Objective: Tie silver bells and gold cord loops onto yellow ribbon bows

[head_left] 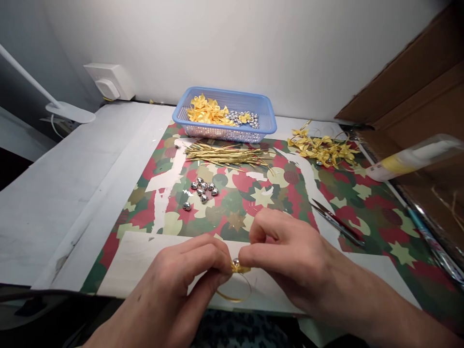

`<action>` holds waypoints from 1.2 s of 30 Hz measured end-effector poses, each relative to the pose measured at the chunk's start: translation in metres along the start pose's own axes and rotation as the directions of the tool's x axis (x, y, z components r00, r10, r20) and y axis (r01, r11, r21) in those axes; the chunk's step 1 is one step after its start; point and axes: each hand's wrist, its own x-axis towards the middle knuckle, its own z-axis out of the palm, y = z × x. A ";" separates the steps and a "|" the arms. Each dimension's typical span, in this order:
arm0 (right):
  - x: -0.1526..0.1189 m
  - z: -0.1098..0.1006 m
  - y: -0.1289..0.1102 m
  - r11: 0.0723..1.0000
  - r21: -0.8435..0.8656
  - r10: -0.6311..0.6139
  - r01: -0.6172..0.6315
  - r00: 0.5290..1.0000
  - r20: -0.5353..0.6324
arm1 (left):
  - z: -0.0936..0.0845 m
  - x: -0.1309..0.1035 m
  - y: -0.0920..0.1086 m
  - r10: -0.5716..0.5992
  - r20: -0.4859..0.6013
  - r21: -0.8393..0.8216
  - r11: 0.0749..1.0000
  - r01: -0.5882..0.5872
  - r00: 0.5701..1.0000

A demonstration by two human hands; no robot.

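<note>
Close to the front edge, my left hand (pixel 195 270) pinches the left side of a small yellow ribbon flower (pixel 237 267). My right hand (pixel 286 256) has its thumb and forefinger closed on the flower's right side. A silver bell (pixel 236 261) shows at the flower's middle, partly hidden by my fingers. From the flower a thin gold tie (pixel 234 299) curves down in a loop. Beyond my hands lie several loose silver bells (pixel 201 189) and a bundle of gold ties (pixel 224 154).
A blue basket (pixel 266 126) at the back holds yellow flowers and bells. Finished-looking yellow flowers with ties (pixel 326 149) are piled at the back right. Scissors (pixel 339 223), a glue bottle (pixel 409 157) and a cardboard box (pixel 416 72) are on the right. White paper (pixel 126 261) lies under my hands.
</note>
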 end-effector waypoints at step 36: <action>0.001 -0.003 0.020 0.861 0.424 0.163 -0.282 0.941 0.295 | 0.006 -0.002 -0.004 -0.016 -0.004 -0.084 0.996 0.015 1.000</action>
